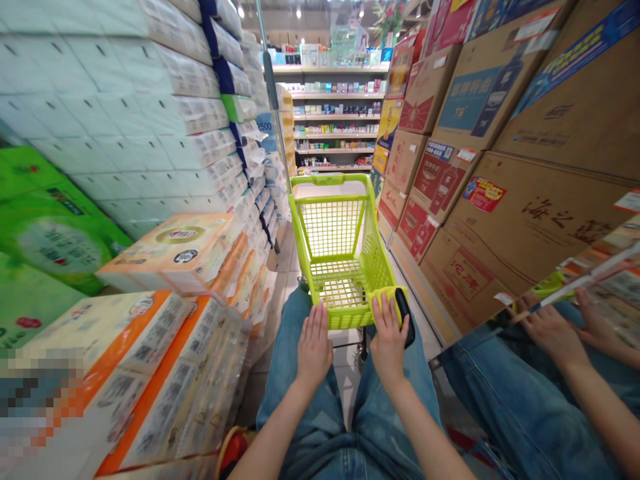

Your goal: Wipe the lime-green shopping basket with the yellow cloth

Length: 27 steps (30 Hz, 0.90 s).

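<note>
A small lime-green shopping cart (345, 320) with a grid basket stands before my knees. Its basket holds nothing that I can see. My left hand (315, 347) lies palm down at the near left corner of the rim, fingers stretched and nearly together, holding nothing. Over the near right corner is a bright yellow cloth (400, 297). My right hand (390, 337) rests on this cloth, fingers spread slightly and pressing it against the rim; its thumb is hidden. Beside these fingers is a black rounded piece (409, 319), whose kind I cannot make out.
Stacked tissue packs (170, 257) line the left side; brown cartons (530, 213) rise on the right. A thin pole (273, 87) stands at the cart's left corner. At lower right a mirror (530, 373) reflects my arms and legs. Product shelves (335, 117) cross the far end.
</note>
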Tool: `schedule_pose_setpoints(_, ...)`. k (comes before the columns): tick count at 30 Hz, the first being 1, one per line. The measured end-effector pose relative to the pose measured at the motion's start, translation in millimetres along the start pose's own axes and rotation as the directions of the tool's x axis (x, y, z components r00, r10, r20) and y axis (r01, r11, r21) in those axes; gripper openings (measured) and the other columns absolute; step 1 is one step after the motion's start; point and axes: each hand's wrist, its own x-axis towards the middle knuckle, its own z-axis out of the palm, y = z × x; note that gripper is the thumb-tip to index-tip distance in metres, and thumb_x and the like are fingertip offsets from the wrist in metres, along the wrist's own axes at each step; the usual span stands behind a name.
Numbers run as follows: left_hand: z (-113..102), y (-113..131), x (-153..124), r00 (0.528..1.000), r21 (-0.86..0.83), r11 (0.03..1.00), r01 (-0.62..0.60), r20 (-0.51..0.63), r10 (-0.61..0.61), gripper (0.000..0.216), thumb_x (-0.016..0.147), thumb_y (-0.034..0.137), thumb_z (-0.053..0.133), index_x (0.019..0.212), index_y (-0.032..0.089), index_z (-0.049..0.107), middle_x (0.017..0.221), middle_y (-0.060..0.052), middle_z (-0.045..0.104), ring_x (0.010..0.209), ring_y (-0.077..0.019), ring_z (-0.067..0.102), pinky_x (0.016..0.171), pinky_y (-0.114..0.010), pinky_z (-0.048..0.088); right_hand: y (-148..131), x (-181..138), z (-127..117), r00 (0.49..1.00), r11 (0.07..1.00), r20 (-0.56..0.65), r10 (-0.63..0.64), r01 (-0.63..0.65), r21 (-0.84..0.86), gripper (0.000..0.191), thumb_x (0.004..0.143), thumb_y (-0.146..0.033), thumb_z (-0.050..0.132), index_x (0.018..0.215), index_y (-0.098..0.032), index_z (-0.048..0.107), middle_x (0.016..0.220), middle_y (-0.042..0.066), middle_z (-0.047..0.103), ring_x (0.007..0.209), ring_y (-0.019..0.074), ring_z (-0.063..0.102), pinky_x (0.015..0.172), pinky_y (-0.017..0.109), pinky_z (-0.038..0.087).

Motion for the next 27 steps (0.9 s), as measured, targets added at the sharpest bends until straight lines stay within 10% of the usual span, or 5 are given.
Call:
schedule_pose_setpoints(9, 0.4, -3.4, -0.5, 1.000, 0.049, 0.999, -0.020, -0.018, 0.021, 0.085, 0.083, 0.006, 0.043, 0.157, 0.014, 0.002, 0.158, -0.014, 0.034, 0.149, -0.0240, 0.024, 0.117, -0.046, 0.035, -77.4, -15.8, 15.2, 0.974, 0.971, 0.074, -0.213, 0.203, 0.127, 0.074, 0.087, -0.003, 0.038, 0.156, -0.025, 0.023, 0.160, 0.003, 0.031, 0.151, 0.0173, 0.016, 0.122, 0.050, -0.001)
schedule_pose_setpoints(18, -0.8, -0.5, 0.0, 1.000, 0.007, 1.000, -0.011, -0.012, 0.011, 0.088, 0.080, 0.004, 0.044, 0.157, 0.014, 0.004, 0.160, -0.012, 0.031, 0.149, -0.0248, 0.024, 0.118, -0.045, 0.034, -24.4, -7.3, 0.7, 0.947, 0.951, 0.090, -0.308, 0.302, 0.071, 0.083, 0.080, 0.003, 0.040, 0.155, -0.030, 0.024, 0.156, 0.005, 0.039, 0.147, 0.0184, 0.030, 0.121, 0.055, 0.000)
schedule_pose_setpoints(27, -2.3, -0.1, 0.5, 1.000, 0.006, 1.000, -0.020, 0.001, 0.020, 0.090, 0.078, 0.002, 0.045, 0.157, 0.012, 0.002, 0.160, -0.012, 0.031, 0.150, -0.0247, 0.021, 0.119, -0.046, 0.032, 35.5, 4.4, -9.0, 0.995, 0.993, 0.010, -0.102, 0.103, -0.059, 0.091, 0.078, 0.001, 0.037, 0.158, -0.031, 0.009, 0.159, 0.004, 0.035, 0.148, 0.0202, 0.027, 0.119, 0.058, 0.014)
